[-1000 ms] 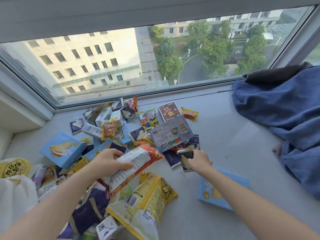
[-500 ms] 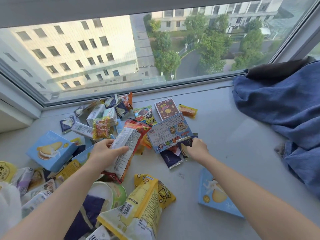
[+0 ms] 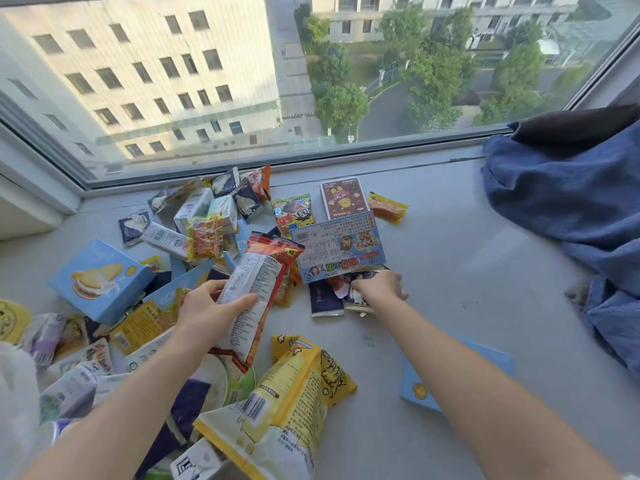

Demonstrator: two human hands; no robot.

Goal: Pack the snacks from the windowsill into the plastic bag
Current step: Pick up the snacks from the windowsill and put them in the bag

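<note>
Two items: my left grip (image 3: pixel 204 306) curled round red snack packet (image 3: pixel 256 282), raised left of blue card box (image 3: pixel 337 244) for bagging; right grip (image 3: pixel 381 287) pinching dark sachet (image 3: pixel 356 301) just below it.

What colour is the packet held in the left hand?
The packet is red-orange with a white printed back panel, seen in the head view.

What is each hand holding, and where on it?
The left hand grips the red snack packet around its middle. The right hand seems to pinch a small dark packet by its far end; the fingers hide the hold.
</note>
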